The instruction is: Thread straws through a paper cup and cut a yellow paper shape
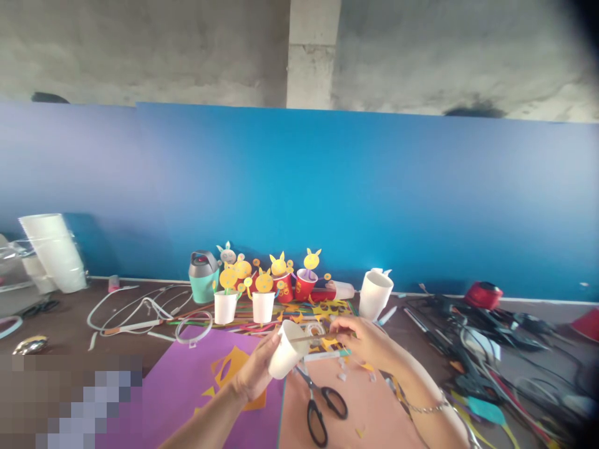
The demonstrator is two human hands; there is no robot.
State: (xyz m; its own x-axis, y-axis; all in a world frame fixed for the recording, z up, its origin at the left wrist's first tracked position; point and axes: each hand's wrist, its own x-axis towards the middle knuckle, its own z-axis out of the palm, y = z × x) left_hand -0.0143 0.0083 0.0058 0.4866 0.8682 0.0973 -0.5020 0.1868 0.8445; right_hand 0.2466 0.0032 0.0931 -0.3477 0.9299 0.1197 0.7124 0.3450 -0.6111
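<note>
White cup (283, 357), tilted at the lower centre of the frame, sits in the left hand (258, 366), fingers curled around its side. The step seems to be bringing a thin stick (312, 338) to the mouth; the next move likely calls for steadying both. The right hand (359, 337) pinches the stick, fingers nearly closed.

At lower centre, a cup (282, 362) is in the left grip (257, 373); a stick (317, 337) extends from the right grip (353, 335) toward the cup's mouth. Scissors (318, 402) lie below, on the right-hand sheet (297, 427). Paper offcuts (231, 368) lie on the left-hand sheet (168, 377). Behind, figure-topped cups (225, 308) stand grouped, with a handled container (204, 287) to their left. A cup stack (55, 252) occupies far left of the surface (75, 321); a panel (327, 181) stands behind all.
</note>
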